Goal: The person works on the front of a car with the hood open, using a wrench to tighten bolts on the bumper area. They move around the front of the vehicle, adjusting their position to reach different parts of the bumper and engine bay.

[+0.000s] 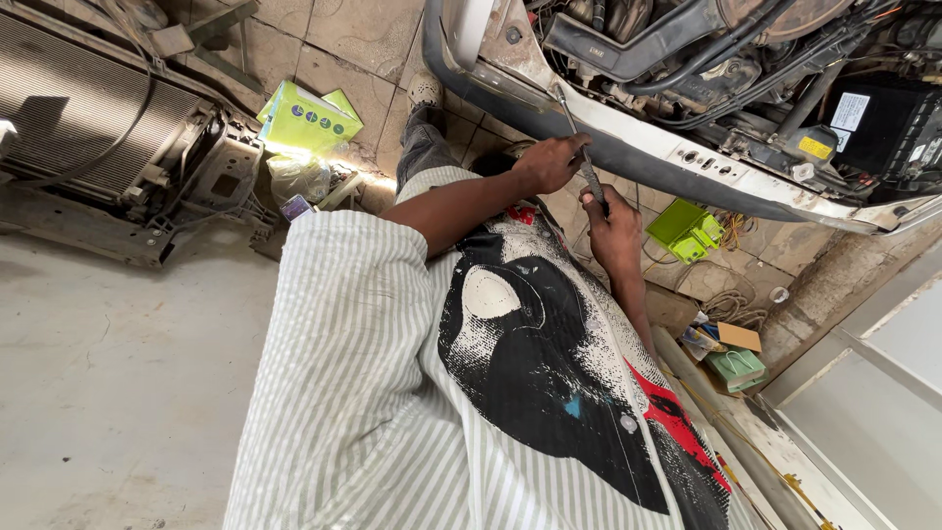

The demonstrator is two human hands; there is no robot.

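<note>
Here, a long metal hand tool runs from both hands up to the white front panel of an open engine bay. The left hand has fingers clamped on its shaft; the right hand grips the handle end. Green boxes lie on the tiled floor.

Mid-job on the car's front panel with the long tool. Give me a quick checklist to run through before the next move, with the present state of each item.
1. Left hand grips the long metal-shafted hand tool near mid-shaft: ok.
2. Right hand wraps the tool's dark handle end: ok.
3. Tool tip meets the white painted front panel of the car at its upper edge: ok.
4. Tip seated squarely on a fastener: cannot tell, too small.
5. Black rubber hoses in the engine bay lie apart from the tool: ok.
6. Ground nearby free of clutter: not ok, bright green cardboard boxes lie close.
</note>
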